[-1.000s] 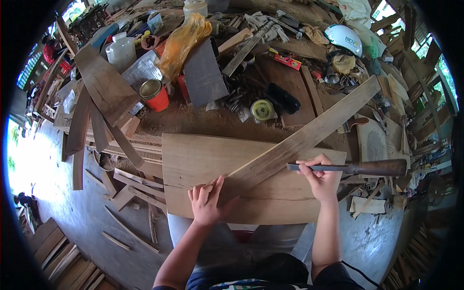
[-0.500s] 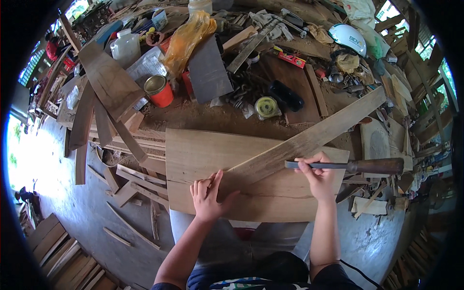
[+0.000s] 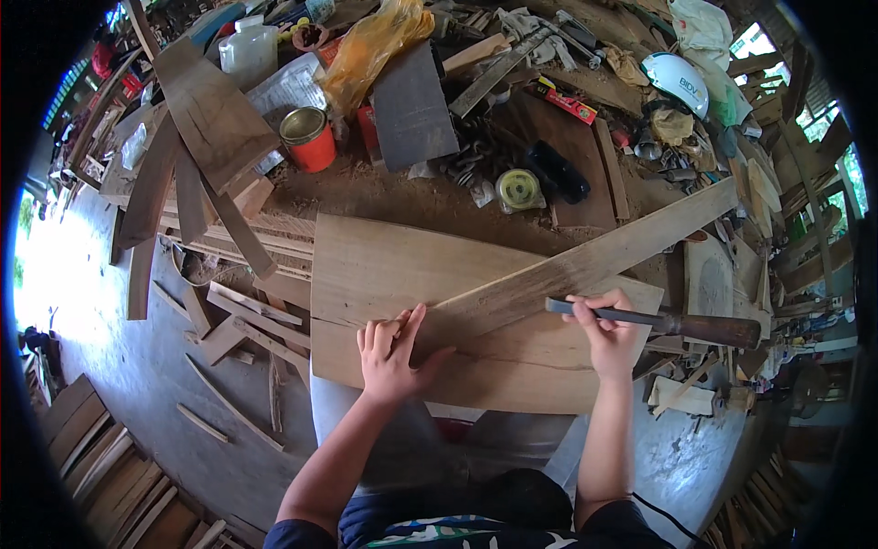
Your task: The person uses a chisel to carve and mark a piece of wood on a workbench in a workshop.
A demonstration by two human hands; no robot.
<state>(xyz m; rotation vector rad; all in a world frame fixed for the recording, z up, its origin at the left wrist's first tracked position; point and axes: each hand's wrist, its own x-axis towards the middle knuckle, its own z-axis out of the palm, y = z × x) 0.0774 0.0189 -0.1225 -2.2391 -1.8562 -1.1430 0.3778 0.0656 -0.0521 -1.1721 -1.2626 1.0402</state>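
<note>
A narrow board [image 3: 585, 254] lies slanted across a wide wooden panel [image 3: 375, 265] in front of me, its far end reaching up to the right. My left hand [image 3: 393, 355] rests at the board's near left end, fingers stretched out and thumb spread apart over the wood. In my right hand [image 3: 608, 334] is a chisel [image 3: 713, 329], pinched by its metal blade between thumb and fingers. The blade's tip points left, close to the narrow board's lower edge; whether it touches the wood I cannot tell. The dark wooden handle sticks out to the right.
Beyond the panel, the cluttered bench holds a red can [image 3: 309, 151], a tape measure [image 3: 519, 190], a dark bottle-like object [image 3: 558, 171], a yellow plastic bag [image 3: 375, 55] and a white helmet [image 3: 675, 80]. Leaning boards [image 3: 215, 119] stand left; wood strips [image 3: 233, 403] litter the floor.
The view has turned and shifted slightly, so the bench things sit higher in the picture. Both hands, the chisel and the boards keep nearly the same places relative to each other.
</note>
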